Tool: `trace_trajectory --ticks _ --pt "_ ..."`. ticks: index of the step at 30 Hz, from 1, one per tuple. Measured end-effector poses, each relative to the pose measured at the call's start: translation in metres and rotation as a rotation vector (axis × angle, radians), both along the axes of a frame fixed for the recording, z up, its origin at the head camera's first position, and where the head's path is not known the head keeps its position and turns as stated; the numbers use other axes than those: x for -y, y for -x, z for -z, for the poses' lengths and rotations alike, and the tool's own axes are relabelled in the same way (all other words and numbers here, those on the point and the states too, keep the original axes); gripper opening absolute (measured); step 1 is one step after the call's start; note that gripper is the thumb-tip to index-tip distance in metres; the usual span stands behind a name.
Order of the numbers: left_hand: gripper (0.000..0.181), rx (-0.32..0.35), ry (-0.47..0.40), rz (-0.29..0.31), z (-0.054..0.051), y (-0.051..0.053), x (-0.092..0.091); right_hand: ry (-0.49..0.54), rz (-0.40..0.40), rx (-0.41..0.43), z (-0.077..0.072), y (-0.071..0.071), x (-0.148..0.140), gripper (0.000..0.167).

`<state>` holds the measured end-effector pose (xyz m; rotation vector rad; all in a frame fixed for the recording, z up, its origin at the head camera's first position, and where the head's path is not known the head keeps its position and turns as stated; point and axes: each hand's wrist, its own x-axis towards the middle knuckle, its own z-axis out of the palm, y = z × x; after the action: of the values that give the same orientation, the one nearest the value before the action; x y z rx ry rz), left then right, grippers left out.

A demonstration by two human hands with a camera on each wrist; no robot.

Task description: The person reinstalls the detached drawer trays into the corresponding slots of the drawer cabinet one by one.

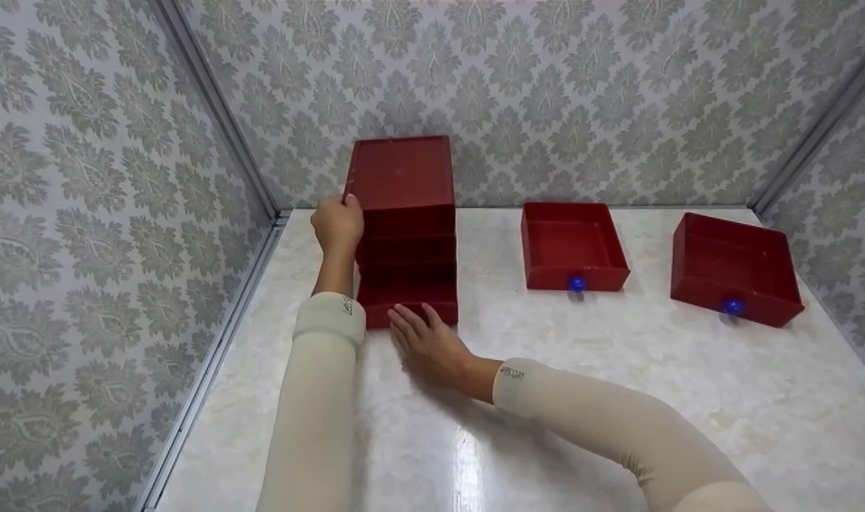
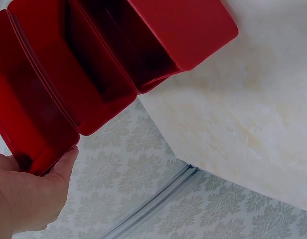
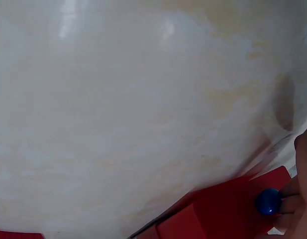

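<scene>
A red drawer cabinet (image 1: 404,171) stands toward the left, its upper slots showing as hollow compartments. My left hand (image 1: 337,222) grips its upper left edge; in the left wrist view the thumb (image 2: 66,162) lies along the outer side. From the lowest slot a red drawer (image 1: 377,318) sticks partly out. Against this drawer's front rest the extended fingers of my right hand (image 1: 432,350). In the right wrist view, the fingertips are beside the drawer's blue knob (image 3: 268,201); whether they press on it I cannot tell.
Two more red drawers with blue knobs lie on the pale marbled table (image 1: 546,441): one drawer (image 1: 578,279) right of the cabinet, another drawer (image 1: 763,306) farther right and turned. Patterned walls (image 1: 510,92) close off the back and sides, with a metal rail (image 1: 212,384) on the left.
</scene>
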<state>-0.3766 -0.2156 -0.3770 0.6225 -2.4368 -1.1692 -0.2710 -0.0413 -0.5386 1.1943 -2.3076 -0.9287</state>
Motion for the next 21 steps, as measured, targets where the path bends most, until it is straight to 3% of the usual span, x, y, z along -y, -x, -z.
trace_trajectory --ticks 4,13,21 --pt "0.038 -0.009 -0.007 -0.002 0.0 -0.001 0.0 0.004 0.025 0.02 -0.003 0.004 0.004 0.067" --pt "0.04 -0.02 0.008 0.02 0.001 -0.002 0.001 0.028 0.169 0.139 -0.003 0.025 0.002 0.068" --pt "0.039 -0.013 0.0 0.016 0.0 -0.003 0.001 0.11 0.19 0.229 -0.001 0.044 -0.001 0.067"
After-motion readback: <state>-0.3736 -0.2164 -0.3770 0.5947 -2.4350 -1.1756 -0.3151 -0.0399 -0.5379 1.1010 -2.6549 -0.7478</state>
